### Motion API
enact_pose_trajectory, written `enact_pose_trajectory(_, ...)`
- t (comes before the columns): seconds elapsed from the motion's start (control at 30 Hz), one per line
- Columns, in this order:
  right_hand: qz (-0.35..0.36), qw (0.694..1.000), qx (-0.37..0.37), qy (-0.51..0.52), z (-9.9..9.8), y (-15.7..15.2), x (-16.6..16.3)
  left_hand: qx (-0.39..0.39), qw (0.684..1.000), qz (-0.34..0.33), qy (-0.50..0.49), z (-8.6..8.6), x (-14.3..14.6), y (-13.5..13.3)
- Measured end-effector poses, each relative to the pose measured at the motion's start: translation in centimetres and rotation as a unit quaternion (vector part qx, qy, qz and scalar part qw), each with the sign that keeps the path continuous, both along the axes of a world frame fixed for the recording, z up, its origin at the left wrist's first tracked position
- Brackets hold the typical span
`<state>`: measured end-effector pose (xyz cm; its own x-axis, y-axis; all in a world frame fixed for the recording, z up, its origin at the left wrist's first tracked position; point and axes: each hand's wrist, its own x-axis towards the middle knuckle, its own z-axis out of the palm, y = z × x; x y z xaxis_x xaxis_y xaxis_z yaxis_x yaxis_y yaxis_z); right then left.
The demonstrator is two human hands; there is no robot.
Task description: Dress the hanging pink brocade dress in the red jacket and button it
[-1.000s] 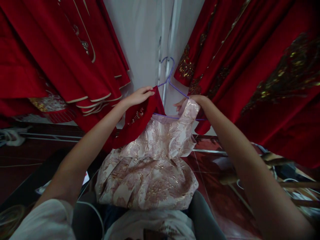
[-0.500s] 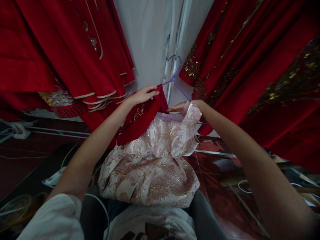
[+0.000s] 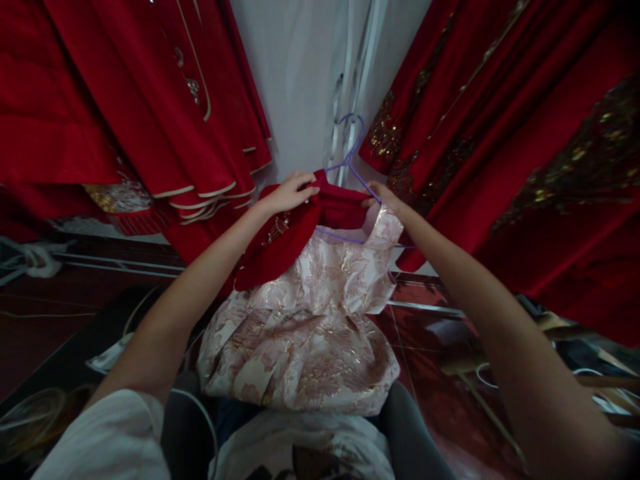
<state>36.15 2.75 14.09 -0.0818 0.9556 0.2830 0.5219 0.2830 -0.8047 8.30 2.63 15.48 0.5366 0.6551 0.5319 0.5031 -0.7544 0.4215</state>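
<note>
Under the left hand (image 3: 290,195), its fingers clamped on a fold, hung the cape (image 3: 285,257), soft and light by its look; its beading (image 3: 278,229) seemed fragile, so plain edge was the better hold. Below those fingers spread the dress (image 3: 315,327), probably stiffer. Beyond, between the hands, rose the hanger (image 3: 349,160). The right hand (image 3: 385,197), fingers partly hidden, looked pinched on the cape's other end.

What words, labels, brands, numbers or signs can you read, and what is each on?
No readable text.
On the white shirt: dark marks, too blurred and cut off to tell if they are lettering.
On the white item at left: too small and blurred to tell.
On the dress, held red cloth and hanger: none visible.
</note>
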Motion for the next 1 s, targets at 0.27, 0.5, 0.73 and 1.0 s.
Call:
enact_pose_trajectory(0.27,-0.266,0.923,0.092,-0.263,1.4,-1.5,6.6,0.045,0.991,0.112,0.064,-1.6,1.6,-0.4)
enact_pose_trajectory(0.5,-0.289,0.862,0.089,-0.407,3.2,-7.2,10.1,0.065,0.986,0.128,0.088,-2.2,2.5,-1.2)
enact_pose_trajectory(0.73,-0.271,0.831,0.012,-0.485,4.6,-12.4,6.7,0.088,0.979,0.155,0.102,-1.8,2.0,-2.5)
enact_pose_trajectory(1.0,-0.275,0.840,0.005,-0.467,2.5,-12.7,2.5,0.094,0.971,0.174,0.132,-1.7,2.6,-3.3)
